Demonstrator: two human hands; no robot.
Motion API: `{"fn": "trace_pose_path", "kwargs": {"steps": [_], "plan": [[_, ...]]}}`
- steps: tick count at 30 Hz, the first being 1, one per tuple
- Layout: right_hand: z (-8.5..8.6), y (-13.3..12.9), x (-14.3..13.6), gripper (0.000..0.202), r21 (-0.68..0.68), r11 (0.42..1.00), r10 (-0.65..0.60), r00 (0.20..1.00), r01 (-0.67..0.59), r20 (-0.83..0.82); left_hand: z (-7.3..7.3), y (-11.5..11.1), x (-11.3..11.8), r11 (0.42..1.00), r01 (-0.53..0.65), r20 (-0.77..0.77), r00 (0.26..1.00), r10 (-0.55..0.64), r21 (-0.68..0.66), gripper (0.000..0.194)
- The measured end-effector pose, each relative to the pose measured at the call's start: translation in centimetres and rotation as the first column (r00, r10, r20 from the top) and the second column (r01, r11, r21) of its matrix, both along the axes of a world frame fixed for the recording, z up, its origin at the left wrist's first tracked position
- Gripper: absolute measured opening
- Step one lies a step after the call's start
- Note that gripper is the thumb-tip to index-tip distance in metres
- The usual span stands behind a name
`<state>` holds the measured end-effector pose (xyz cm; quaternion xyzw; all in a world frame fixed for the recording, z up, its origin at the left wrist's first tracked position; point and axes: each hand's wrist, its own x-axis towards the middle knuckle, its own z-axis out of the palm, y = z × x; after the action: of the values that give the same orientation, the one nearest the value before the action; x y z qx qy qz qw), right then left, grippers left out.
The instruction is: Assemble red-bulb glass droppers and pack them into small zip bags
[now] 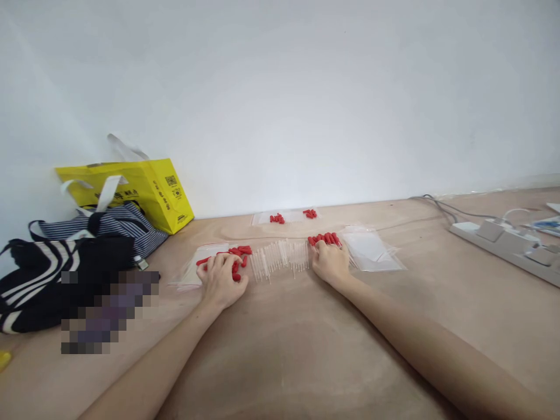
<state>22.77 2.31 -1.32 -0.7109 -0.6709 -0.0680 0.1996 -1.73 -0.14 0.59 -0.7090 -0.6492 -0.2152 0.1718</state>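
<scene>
The left hand (pixel 221 281) lies palm down with fingers bent and spread over the left red pieces (pixel 244 249), some of which show beyond its fingertips and others beside the thumb, on its right. The right hand (pixel 331 261) is more tightly curled, its fingertips at the near edge of the right red pieces (pixel 324 238), which sit side by side just beyond it. At this small size I cannot tell whether either hand grips a piece or merely rests against it. Between the hands, a row of thin, pale sticks (pixel 280 256) spreads across the wooden table (pixel 280 350). Clear bags lie at both outer sides: the left bag (pixel 188 277) partly under the left hand, the right bags (pixel 367 248) just right of the right hand. Farther off, near the wall (pixel 332 105), two small red clusters (pixel 277 219) lie on another clear bag (pixel 261 218).
</scene>
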Motion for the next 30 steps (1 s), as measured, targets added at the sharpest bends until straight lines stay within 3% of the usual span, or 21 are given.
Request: {"fn": "trace_pose_path", "kwargs": {"steps": [7,12,16,20,25,30], "plan": [[0.0,0.1,0.1,0.018,-0.023,0.999,0.024,0.999,-0.023,0.028,0.3,0.2,-1.7,0.985,0.164,-0.142,0.975,-0.170,-0.051,0.014],[0.3,0.0,-0.1,0.020,-0.010,0.999,0.047,0.998,-0.047,0.042,0.4,0.5,-2.1,0.970,0.240,-0.132,0.961,-0.245,-0.048,0.010],[0.7,0.3,-0.9,0.024,-0.034,0.998,0.050,0.998,-0.049,0.040,0.8,0.0,-1.2,0.941,0.340,-0.009,0.941,-0.340,-0.001,0.011],[0.9,1.3,-1.8,0.024,-0.083,0.996,0.022,0.999,-0.019,0.032,0.4,-1.1,0.8,0.848,0.529,0.200,0.829,-0.522,0.021,0.013],[1.1,2.6,-2.1,0.020,-0.151,0.988,-0.023,1.000,0.025,0.016,-0.9,-2.5,3.0,0.797,0.604,0.407,0.724,-0.557,0.015,0.012],[1.1,3.0,-2.0,0.018,-0.173,0.984,-0.039,0.999,0.040,0.005,-1.0,-3.0,3.9,0.734,0.678,0.465,0.641,-0.611,0.029,0.020]]}}
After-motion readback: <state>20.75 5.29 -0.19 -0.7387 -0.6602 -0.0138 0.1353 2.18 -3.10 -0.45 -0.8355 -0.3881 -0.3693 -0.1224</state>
